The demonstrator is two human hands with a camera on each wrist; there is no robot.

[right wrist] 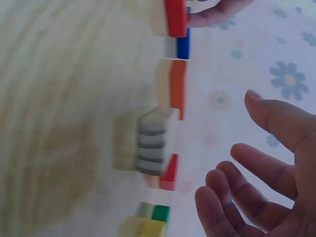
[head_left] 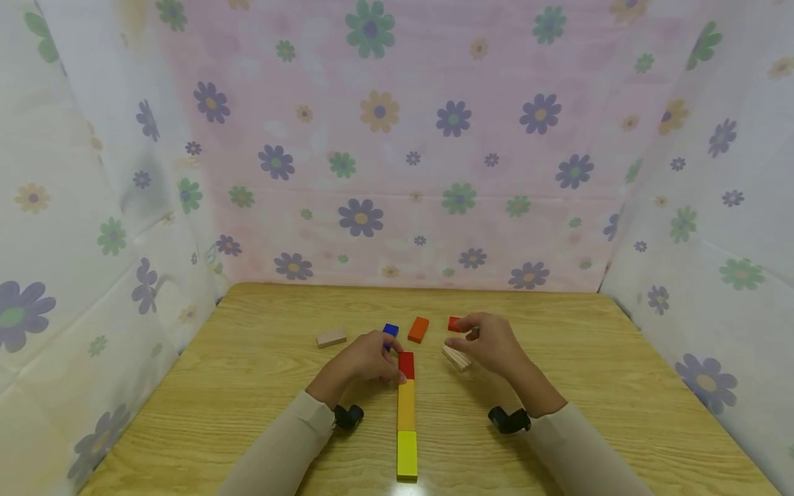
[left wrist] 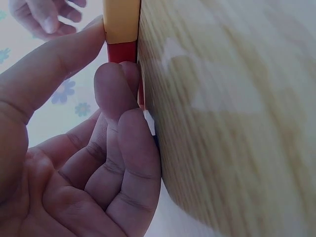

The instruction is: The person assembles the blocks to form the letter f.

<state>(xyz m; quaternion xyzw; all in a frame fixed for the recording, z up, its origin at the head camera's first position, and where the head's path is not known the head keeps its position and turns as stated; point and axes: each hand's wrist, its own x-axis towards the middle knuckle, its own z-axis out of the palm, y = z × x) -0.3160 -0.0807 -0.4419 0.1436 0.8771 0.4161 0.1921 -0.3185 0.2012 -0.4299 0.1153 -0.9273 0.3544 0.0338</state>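
A straight row of blocks on the table runs away from the person: a yellow block (head_left: 406, 455), an orange-yellow block (head_left: 406, 406) and a red block (head_left: 406, 365) at the far end. My left hand (head_left: 366, 359) holds the red block, its thumb by the seam with the orange-yellow one and its curled fingers around the far end. Above a ridged pale wooden block (head_left: 457, 358) hovers my right hand (head_left: 494, 344), thumb and fingers apart, holding nothing. In the right wrist view that ridged block (right wrist: 152, 143) stands apart from the fingers.
Behind the row lie a plain wooden block (head_left: 331, 337), a blue block (head_left: 391, 329), an orange block (head_left: 418, 329) and a small red block (head_left: 455, 324). Green (right wrist: 161, 213) and yellow (right wrist: 153, 229) pieces show in the right wrist view. Flowered cloth (head_left: 409, 172) surrounds the table.
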